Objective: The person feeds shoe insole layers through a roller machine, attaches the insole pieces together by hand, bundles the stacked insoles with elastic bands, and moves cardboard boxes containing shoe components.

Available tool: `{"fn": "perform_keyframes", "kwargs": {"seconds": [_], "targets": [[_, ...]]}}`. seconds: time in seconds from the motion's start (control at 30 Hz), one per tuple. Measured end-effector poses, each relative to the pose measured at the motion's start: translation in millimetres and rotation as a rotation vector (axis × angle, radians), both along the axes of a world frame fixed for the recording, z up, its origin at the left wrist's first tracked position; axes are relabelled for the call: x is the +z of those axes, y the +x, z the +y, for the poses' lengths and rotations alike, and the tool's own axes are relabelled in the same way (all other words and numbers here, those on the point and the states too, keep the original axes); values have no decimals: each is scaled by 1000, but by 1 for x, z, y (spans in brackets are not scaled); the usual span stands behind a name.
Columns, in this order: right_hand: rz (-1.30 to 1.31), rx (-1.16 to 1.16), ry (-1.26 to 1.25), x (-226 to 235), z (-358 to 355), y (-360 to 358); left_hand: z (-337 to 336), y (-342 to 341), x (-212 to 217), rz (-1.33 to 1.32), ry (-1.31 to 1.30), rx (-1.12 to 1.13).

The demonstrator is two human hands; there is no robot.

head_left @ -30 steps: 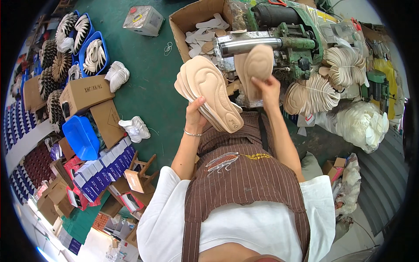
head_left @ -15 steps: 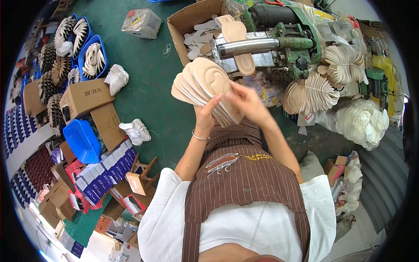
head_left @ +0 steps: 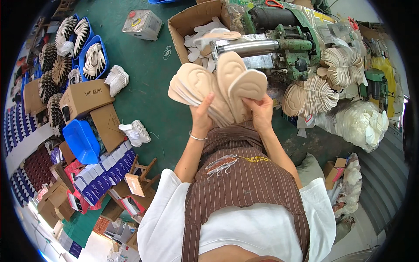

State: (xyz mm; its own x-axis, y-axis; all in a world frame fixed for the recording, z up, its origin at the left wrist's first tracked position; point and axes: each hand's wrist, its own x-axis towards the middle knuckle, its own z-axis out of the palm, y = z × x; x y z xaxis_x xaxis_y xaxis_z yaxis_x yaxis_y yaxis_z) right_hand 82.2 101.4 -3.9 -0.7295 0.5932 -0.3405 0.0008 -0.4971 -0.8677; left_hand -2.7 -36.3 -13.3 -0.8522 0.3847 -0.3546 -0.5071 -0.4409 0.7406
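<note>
Insoles, beige, foot-shaped and made of soft foam, form the fanned stack [head_left: 196, 85] that we grip in our left hand [head_left: 201, 118]. The left thumb lies across the near face of the stack, and the remaining fingers are closed behind it, out of view. Our right hand [head_left: 262, 112] is closed on two separate beige foam insoles [head_left: 240, 85], which stand upright just to the right of the stack and touch its edge.

Compared with one second ago, the right hand has moved. At that point it held a single insole raised beside the green metal pressing machine [head_left: 283, 48]. Half a second ago it came down onto the stack. It now holds a pair fanned apart from the stack. We judge that sorting or pairing is in progress and that the stack is being worked through a few pieces at a time.

Beyond the fingertips lies an open brown cardboard box [head_left: 187, 26] containing pale cut-out pieces. To the right of the right hand lie tied bundles of cream insoles [head_left: 312, 94]. Well to the left of the left hand, on the green floor [head_left: 148, 78], stand a blue plastic tray [head_left: 80, 139] and closed cardboard cartons [head_left: 85, 98].
</note>
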Motion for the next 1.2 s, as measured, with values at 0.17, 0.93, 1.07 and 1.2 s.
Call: {"fn": "perform_keyframes", "kwargs": {"seconds": [0.17,0.93,1.07,1.2], "targets": [[-200,-18,87,-49,42,12,-17,-16,3,-116,128,-156],[-218,351,368,-2,-14,-15,26,14,2,333,-414,45],[-127,224,335,-6,-15,1,18,10,1,246,-316,16],[-138,15,162,-43,13,16,7,-5,8,78,-19,-2]]}}
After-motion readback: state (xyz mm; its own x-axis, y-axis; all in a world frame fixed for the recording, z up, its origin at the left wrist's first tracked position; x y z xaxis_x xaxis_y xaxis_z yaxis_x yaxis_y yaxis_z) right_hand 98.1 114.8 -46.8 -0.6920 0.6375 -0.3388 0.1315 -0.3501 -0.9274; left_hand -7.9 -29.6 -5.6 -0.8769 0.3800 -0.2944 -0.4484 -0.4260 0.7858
